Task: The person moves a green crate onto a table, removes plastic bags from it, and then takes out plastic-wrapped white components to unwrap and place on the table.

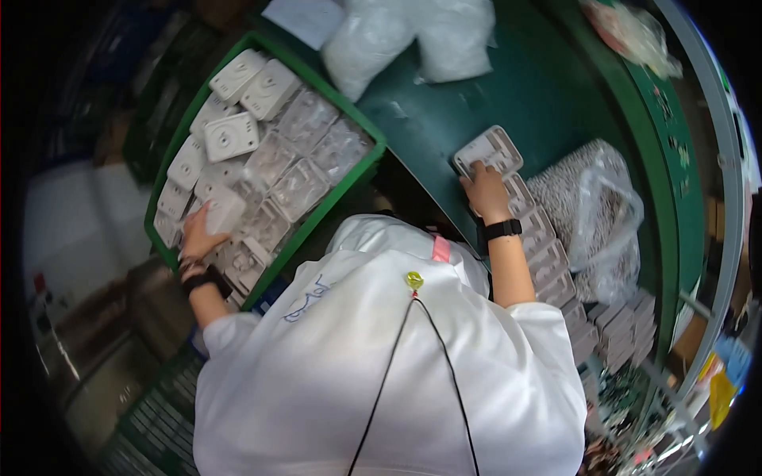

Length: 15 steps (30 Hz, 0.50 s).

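At the left, my left hand [200, 236] reaches into a green crate [370, 151]. Its thumb and fingers are closed on the edge of a white plastic housing [224, 211], which lies among similar ones. My right hand [487, 195] is over the green work surface, its fingers curled over the near edge of an open, shallow white plastic casing [494, 149]. That casing is at the far end of a row of similar casings [541, 252] running back toward me along my right forearm. Some of the right fingertips are hidden inside the casing.
Clear-wrapped parts [300, 189] fill the crate's right side. A clear bag of small greyish pieces [583, 206] lies right of the row. White plastic bags [413, 40] sit at the back. Stacked casings [627, 329] stand at the lower right. A grey rail [721, 151] curves along the far right.
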### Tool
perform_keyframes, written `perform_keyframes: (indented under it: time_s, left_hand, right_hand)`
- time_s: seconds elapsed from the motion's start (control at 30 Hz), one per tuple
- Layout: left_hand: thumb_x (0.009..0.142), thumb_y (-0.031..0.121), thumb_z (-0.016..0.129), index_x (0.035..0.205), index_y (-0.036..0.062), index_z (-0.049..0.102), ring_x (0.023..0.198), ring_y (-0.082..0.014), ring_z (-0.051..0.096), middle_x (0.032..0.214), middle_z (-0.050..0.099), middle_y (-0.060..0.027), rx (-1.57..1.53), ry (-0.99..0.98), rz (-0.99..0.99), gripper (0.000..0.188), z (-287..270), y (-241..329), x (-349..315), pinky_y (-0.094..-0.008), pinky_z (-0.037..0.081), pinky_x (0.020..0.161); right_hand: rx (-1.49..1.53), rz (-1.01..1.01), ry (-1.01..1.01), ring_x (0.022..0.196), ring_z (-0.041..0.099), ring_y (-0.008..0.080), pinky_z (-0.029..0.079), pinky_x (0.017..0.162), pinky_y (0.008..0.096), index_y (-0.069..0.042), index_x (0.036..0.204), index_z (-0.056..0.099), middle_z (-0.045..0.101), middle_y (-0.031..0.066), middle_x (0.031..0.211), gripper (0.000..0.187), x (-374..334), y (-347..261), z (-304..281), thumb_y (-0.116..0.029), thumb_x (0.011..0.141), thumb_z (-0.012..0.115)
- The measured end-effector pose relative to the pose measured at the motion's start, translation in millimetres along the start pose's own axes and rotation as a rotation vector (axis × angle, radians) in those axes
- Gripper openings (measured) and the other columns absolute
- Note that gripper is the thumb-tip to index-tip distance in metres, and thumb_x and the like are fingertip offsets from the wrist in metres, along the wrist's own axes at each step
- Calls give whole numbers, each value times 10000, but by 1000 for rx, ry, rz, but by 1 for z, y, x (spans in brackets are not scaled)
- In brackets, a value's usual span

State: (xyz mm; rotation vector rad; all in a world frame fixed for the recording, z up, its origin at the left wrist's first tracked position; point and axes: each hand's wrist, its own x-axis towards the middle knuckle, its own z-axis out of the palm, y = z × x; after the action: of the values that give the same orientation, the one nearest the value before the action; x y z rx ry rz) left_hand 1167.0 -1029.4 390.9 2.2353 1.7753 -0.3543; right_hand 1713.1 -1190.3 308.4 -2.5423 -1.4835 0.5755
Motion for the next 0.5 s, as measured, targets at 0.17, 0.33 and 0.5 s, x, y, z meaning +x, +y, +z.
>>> perform_keyframes:
  time_s: [0.17,0.33,0.5]
  left_hand:
    - [584,231,708,1270,23,289,1083,-253,402,1180,414,-144,-792,24,225,830,-81,104,11,-331,303,927]
    - [687,256,630,1283,-17,231,1129,-182,359,1227,377,-108,-973,-1016,694,768,-78,264,52,-296,269,949]
    - [694,322,636,1245,-33,308,1144,-206,370,1227,404,-106,-958,-1680,593,733,-23,315,82,-323,270,960]
  right_hand:
    - [415,-300,492,928,457,340,381,816,378,-77,1064,495,486,146,982,441,-16,-42,-56,-133,654,649]
    - [271,-1268,547,1068,407,254,368,884,342,-90,1028,527,465,48,1067,517,-55,-114,-124,-169,539,673]
    - [9,-1302,320,1058,414,224,403,853,322,-103,1031,527,441,36,1099,481,-57,-96,-123,-158,567,644]
